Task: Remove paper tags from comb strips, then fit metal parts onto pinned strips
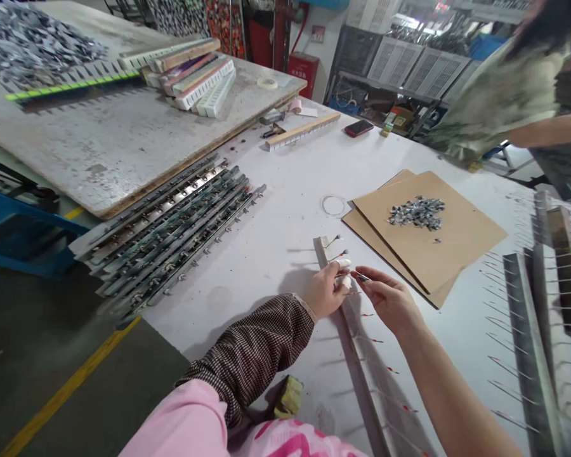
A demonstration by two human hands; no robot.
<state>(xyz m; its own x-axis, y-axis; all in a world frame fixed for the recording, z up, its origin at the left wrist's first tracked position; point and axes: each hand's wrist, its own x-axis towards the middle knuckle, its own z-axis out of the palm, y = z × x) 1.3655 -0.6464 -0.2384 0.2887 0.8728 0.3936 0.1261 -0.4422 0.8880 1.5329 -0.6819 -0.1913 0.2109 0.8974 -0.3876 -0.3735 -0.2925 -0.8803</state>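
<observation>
A long grey bar (353,362) with thin wire pins along it runs from the middle of the white table to its front edge. The pins nearer me have red tips; two at the far end carry small grey pieces. My left hand (327,291), with white wrapping on its fingertips, is closed at a pin near the bar's far end. Just right of it, my right hand (385,297) pinches a small dark piece against that pin. A heap of small metal pieces (417,212) lies on brown cardboard sheets (471,235) beyond my right hand.
Racks of metal strips (171,235) lie at the left. More pinned bars (523,343) stand at the right. A yellow block (289,397) is near my body. A phone (358,128) and a wooden strip (302,131) lie farther back. A person (499,101) is at the back right.
</observation>
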